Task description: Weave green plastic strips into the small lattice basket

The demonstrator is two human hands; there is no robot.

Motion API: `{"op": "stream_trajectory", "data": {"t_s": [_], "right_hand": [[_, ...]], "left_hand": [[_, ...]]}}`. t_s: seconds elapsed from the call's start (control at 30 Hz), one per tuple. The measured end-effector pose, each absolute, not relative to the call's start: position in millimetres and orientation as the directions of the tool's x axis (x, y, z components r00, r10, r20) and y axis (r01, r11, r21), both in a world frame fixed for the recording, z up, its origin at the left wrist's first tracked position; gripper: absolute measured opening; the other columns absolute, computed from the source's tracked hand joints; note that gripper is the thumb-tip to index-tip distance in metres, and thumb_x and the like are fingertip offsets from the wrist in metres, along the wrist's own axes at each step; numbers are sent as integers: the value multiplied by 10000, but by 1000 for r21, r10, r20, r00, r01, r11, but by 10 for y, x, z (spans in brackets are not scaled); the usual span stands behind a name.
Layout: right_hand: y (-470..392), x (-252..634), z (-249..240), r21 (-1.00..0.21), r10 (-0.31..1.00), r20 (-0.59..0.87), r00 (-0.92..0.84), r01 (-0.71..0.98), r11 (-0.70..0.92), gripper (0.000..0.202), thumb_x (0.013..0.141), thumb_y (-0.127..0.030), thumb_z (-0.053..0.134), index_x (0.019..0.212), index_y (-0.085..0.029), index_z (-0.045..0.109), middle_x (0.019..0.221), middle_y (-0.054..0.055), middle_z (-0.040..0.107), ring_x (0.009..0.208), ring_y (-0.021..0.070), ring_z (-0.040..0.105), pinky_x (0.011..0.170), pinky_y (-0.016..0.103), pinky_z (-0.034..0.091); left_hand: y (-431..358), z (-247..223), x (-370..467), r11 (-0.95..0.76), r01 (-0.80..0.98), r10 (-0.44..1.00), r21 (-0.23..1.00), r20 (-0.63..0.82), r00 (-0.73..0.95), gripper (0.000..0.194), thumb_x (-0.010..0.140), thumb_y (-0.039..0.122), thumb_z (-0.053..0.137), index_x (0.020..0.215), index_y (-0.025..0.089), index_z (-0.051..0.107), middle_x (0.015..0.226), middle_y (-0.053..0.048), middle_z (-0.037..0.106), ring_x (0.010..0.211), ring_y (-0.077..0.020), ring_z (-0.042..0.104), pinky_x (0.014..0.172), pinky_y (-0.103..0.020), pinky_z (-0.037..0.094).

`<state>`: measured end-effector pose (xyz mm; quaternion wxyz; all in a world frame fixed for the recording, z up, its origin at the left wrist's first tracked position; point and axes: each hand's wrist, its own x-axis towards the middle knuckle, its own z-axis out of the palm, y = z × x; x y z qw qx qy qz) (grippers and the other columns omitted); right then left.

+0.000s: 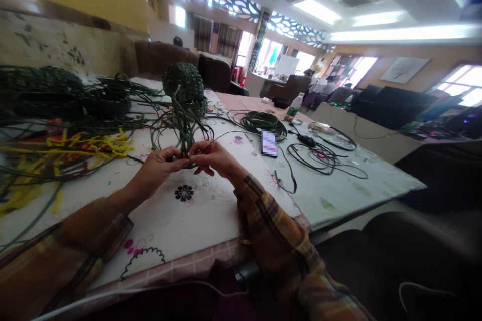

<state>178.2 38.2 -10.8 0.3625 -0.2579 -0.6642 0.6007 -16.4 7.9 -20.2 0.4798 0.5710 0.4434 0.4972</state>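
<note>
1. Both hands, left hand (160, 165) and right hand (214, 158), pinched the green woven strands (184, 125) at frame centre, above the tabletop (196, 210).
2. Loose strands might slip and unravel if either pinch slackened.

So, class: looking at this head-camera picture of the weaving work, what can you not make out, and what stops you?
- Phone screen: blurred over, unreadable.
- Where the left hand and right hand pinch the green strands: fingertips hide the exact grip.
- Yellow strips and dark woven pieces: cut off by the left edge and smeared.
- People at the far desks: too small.
- Water bottle label: too small.
</note>
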Motion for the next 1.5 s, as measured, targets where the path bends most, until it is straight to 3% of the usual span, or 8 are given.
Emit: {"op": "stream_trajectory", "data": {"t_s": [0.27, 0.4, 0.53, 0.8, 1.1, 1.2, 1.33, 1.5], "right_hand": [[365, 1552, -239, -953, 895, 284, -345, -208, 222, 209, 811, -349, 746, 805, -204, 595, 460, -134, 525, 334, 34, 423, 467, 188, 518], [357, 1652, -167, -960, 817, 273, -508, -197, 199, 311, 797, -440, 799, 842, -210, 595, 449, -150, 530, 322, 36, 418, 578, 254, 624], [333, 1709, -99, -983, 793, 182, -581, -81, 167, 394, 761, -500, 847, 789, -217, 574, 407, -161, 462, 314, 41, 376, 487, 239, 581], [241, 1367, -297, -916, 934, 345, -91, -250, 314, 266, 840, -430, 698, 748, -230, 548, 521, -113, 441, 418, 57, 372, 402, 202, 355], [208, 1360, -358, -786, 783, 612, 114, 197, 586, 350, 896, -330, 615, 642, -225, 400, 591, -66, 395, 611, 97, 361, 588, 256, 317], [265, 1362, -401, -843, 831, 537, 147, 127, 522, 357, 867, -324, 635, 623, -229, 393, 565, -73, 369, 582, 94, 365, 556, 242, 328], [301, 1345, -432, -951, 946, 289, 146, -69, 302, 283, 842, -344, 642, 668, -248, 441, 482, -107, 383, 431, 84, 371, 402, 219, 310], [290, 1370, -381, -931, 991, 129, 22, -343, 128, 272, 844, -381, 690, 761, -252, 464, 427, -150, 394, 331, 61, 304, 334, 195, 347]], "left_hand": [[113, -235, -103, -85, -145, 996, 986, 79, -42, 565, 419, 575, 992, 739, 194, 724, 796, -10, 705, 732, -161, 634, 702, -276, 519], [104, -193, -148, -107, -76, 994, 991, 109, 25, 541, 433, 573, 991, 697, 188, 717, 740, -9, 679, 688, -152, 602, 679, -270, 500], [112, -179, -190, -157, 31, 980, 987, 152, 126, 514, 484, 590, 979, 679, 190, 720, 695, -14, 662, 659, -158, 567, 614, -265, 452], [127, -147, -112, -21, -199, 998, 980, 10, -59, 609, 356, 593, 1010, 716, 206, 707, 805, -3, 700, 750, -175, 629, 730, -327, 558], [111, -129, -173, -58, -140, 995, 989, 47, -86, 418, 504, 651, 951, 693, 342, 742, 830, -20, 712, 842, -269, 653, 775, -483, 619], [142, -133, -185, -79, -100, 991, 992, 67, -116, 400, 532, 655, 923, 660, 336, 717, 804, -28, 705, 819, -274, 657, 748, -495, 622], [170, -130, -205, -105, -29, 990, 994, 102, -94, 386, 597, 682, 868, 659, 345, 692, 807, -35, 707, 816, -288, 673, 687, -489, 629], [154, -97, -260, -129, 14, 992, 992, 128, 11, 416, 632, 731, 837, 694, 348, 690, 826, -27, 691, 820, -273, 662, 614, -427, 620]]}}
